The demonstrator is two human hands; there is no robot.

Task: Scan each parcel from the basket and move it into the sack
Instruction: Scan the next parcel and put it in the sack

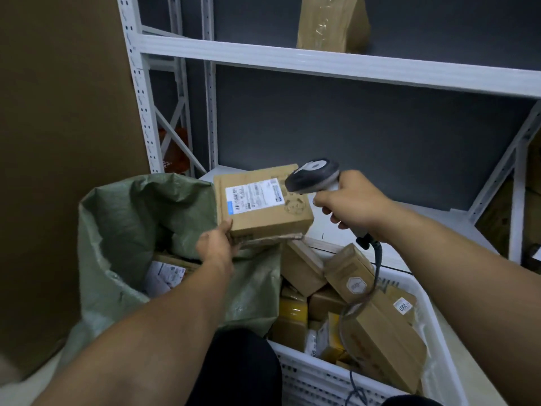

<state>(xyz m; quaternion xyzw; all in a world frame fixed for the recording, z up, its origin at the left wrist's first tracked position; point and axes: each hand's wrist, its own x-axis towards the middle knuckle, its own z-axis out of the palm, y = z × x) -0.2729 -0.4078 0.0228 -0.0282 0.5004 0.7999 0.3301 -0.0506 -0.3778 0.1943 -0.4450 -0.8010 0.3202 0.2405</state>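
We find the parcel point(263, 206) to be a brown cardboard box. It bears a white shipping label on its upper face, with a blue strip at the label's left end and a round printed stamp to its right. Its lower edge looks crushed.

The left hand point(216, 244) grips the near left corner, thumb on top, and holds the box raised above the right rim of the green woven sack point(137, 218). The right hand point(348, 200) is clamped round the handle of the scanner point(313, 175). The scanner's head overlaps the box's far right corner; we cannot tell whether they touch.

The sack mouth stands open at left, with a labelled package point(165, 275) inside. The white basket point(322, 376) at near right holds heaped boxes point(349, 273), and the scanner cable point(377, 265) hangs over them. Bare shelf surface point(409, 224) lies beyond the basket. A tall brown board point(58, 127) closes the left side.
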